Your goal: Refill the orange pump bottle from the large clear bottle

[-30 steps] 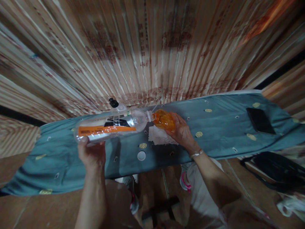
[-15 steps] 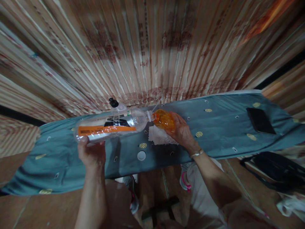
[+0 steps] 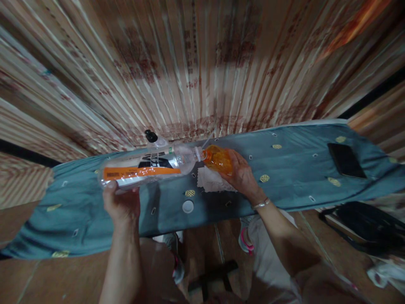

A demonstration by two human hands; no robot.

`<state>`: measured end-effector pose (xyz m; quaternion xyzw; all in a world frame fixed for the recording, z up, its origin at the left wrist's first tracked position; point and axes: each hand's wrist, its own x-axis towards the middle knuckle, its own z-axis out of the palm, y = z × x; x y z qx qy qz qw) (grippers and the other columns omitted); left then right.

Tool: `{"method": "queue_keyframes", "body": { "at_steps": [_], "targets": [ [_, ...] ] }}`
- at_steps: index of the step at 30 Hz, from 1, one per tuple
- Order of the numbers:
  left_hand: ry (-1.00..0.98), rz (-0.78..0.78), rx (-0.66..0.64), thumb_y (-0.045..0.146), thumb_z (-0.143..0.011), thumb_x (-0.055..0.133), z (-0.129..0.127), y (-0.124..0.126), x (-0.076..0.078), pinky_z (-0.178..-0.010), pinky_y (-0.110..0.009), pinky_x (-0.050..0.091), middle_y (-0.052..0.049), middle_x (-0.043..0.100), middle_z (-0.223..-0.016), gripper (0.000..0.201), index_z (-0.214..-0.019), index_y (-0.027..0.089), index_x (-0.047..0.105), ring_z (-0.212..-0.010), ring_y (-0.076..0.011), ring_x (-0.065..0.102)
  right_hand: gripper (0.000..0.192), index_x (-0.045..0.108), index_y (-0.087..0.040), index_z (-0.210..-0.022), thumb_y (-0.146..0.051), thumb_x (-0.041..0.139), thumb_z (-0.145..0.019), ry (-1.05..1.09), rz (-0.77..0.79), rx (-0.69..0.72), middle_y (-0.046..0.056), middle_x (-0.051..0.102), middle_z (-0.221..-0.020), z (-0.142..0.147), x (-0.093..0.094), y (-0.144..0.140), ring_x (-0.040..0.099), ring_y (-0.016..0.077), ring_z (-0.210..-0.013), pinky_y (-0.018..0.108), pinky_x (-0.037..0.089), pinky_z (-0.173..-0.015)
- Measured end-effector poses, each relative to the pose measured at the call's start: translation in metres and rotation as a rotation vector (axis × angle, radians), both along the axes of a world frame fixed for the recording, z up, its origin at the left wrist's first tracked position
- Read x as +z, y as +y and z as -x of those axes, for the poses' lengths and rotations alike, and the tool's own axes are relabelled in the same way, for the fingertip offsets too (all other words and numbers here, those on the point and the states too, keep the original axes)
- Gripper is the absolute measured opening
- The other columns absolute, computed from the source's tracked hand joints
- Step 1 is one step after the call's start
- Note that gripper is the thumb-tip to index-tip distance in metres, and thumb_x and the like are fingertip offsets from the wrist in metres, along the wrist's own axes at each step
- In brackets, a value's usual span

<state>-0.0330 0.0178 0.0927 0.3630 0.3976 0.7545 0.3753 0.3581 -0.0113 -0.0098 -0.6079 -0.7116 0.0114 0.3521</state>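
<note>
My left hand (image 3: pixel 122 204) is closed under the base end of a large clear plastic bottle (image 3: pixel 144 165) with an orange, white and black label. The bottle lies nearly level above the table, its neck pointing right. My right hand (image 3: pixel 241 172) grips a small orange bottle (image 3: pixel 218 159), whose mouth meets the large bottle's neck. Whether liquid passes between them I cannot tell. A white cloth (image 3: pixel 213 180) lies below the orange bottle. Nearer me sits a round white cap (image 3: pixel 187 206). Behind the large bottle stands a clear bottle with a black top (image 3: pixel 151 136).
A blue-green patterned cloth covers the narrow table (image 3: pixel 284 169). At its right end lies a black phone-like slab (image 3: pixel 346 160). Pleated curtains (image 3: pixel 202 63) hang right behind the table. A black bag (image 3: pixel 370 228) is at the lower right; a dark stand (image 3: pixel 213 276) is below.
</note>
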Motion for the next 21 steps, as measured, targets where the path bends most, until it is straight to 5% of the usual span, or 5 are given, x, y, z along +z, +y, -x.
{"method": "queue_keyframes", "body": {
  "at_steps": [8,21],
  "targets": [
    [-0.089,0.083,0.019,0.054,-0.073,0.091,-0.001,0.0,0.006,-0.055,-0.033,0.03,-0.007,0.09,-0.124,0.05,-0.12,0.034,0.088,-0.078,-0.023,0.06,0.092,0.057,-0.017,-0.189,-0.035,0.094,-0.106,0.003,-0.013,-0.01,0.031,0.079,-0.178,0.004,0.002,0.0,0.08,0.0504,-0.166,0.081,0.065,-0.144],
    [0.018,-0.003,-0.021,0.058,-0.086,0.096,0.008,0.004,-0.012,-0.053,-0.034,0.039,-0.004,0.094,-0.119,0.04,-0.117,0.034,0.091,-0.084,-0.0248,0.073,0.094,0.057,-0.016,-0.189,-0.033,0.095,-0.104,-0.001,-0.011,-0.005,0.031,0.078,-0.18,0.0,0.0,0.0,0.08,0.0499,-0.167,0.079,0.064,-0.145]
  ]
}}
